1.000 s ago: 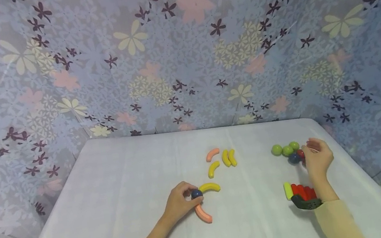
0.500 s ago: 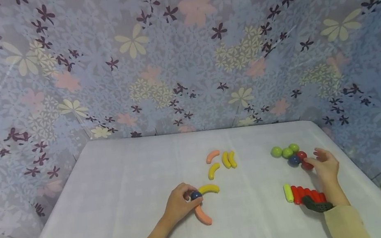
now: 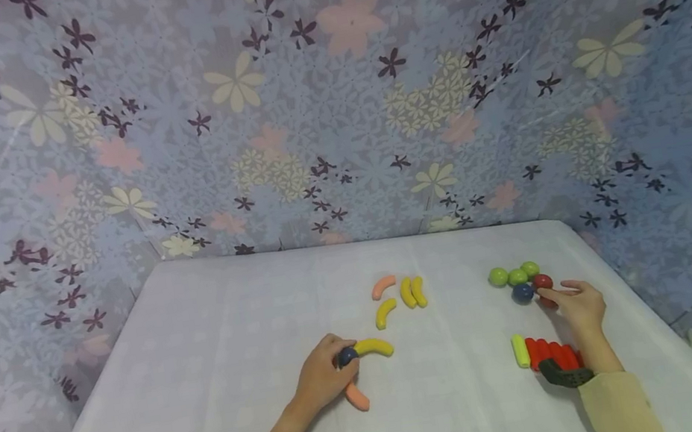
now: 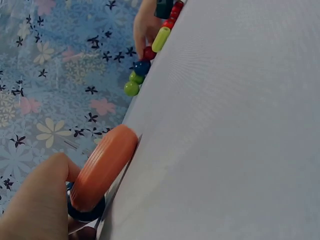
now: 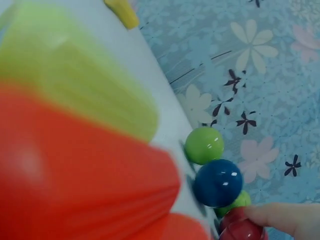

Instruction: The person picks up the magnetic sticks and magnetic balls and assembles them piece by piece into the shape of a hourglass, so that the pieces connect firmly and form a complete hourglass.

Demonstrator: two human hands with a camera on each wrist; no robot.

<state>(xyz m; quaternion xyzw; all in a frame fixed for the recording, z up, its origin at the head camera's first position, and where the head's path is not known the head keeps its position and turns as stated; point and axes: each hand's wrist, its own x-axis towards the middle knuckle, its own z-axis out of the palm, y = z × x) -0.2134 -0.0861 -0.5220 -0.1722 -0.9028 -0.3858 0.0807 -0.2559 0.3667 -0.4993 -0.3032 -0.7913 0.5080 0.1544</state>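
Note:
My left hand (image 3: 325, 372) holds a dark blue ball (image 3: 347, 355) at the table's middle. A yellow banana-shaped piece (image 3: 374, 347) extends rightward from the ball. Below it lies an orange curved piece (image 3: 357, 398), large and close in the left wrist view. At the right, my right hand (image 3: 581, 307) pinches a red ball (image 3: 547, 302), which the fingers partly cover. Another red ball (image 3: 543, 281) sits just behind it, beside a blue ball (image 3: 523, 293). The right wrist view shows a fingertip (image 5: 265, 215) against the red balls.
Several green balls (image 3: 517, 276) sit behind the blue one. A yellow-green stick (image 3: 520, 351) and several red sticks (image 3: 547, 354) lie side by side near my right wrist. Yellow curved pieces (image 3: 412, 292) and an orange one (image 3: 383, 286) lie farther back on the white-covered table (image 3: 233, 317).
My right hand has drawn back from above the ball cluster, uncovering the rear red ball, and the front red ball has shifted slightly left. My left hand keeps its hold on the blue ball.

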